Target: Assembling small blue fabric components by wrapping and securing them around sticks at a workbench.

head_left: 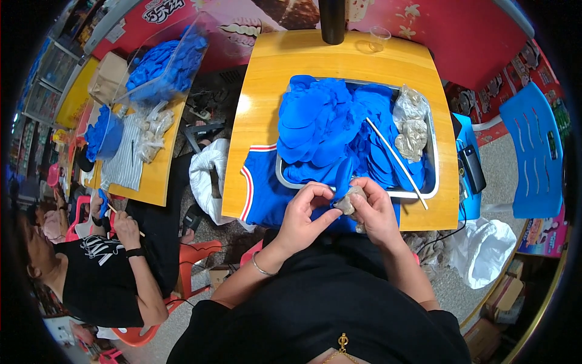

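My left hand (305, 212) is closed, its fingertips pinching a blue fabric piece (344, 174) that sticks up between my hands. Close beside it, my right hand (377, 209) grips a small crumpled beige plastic bag (348, 200), which touches the blue piece. Both hands are at the front edge of a metal tray (433, 176). In the tray lies a heap of rounded blue fabric pieces (315, 121). A thin white stick (397, 162) rests across the heap and over the tray's rim. Two crumpled plastic bags (412, 138) with beige contents lie at the tray's right side.
Under the tray, a blue garment (262, 188) with striped trim covers part of the wooden table (260, 79). A dark bottle (333, 21) and clear cup (379, 39) stand at the back. Left, a person (103, 273) works beside a clear bin (176, 70) of blue pieces. A blue chair (533, 151) is right.
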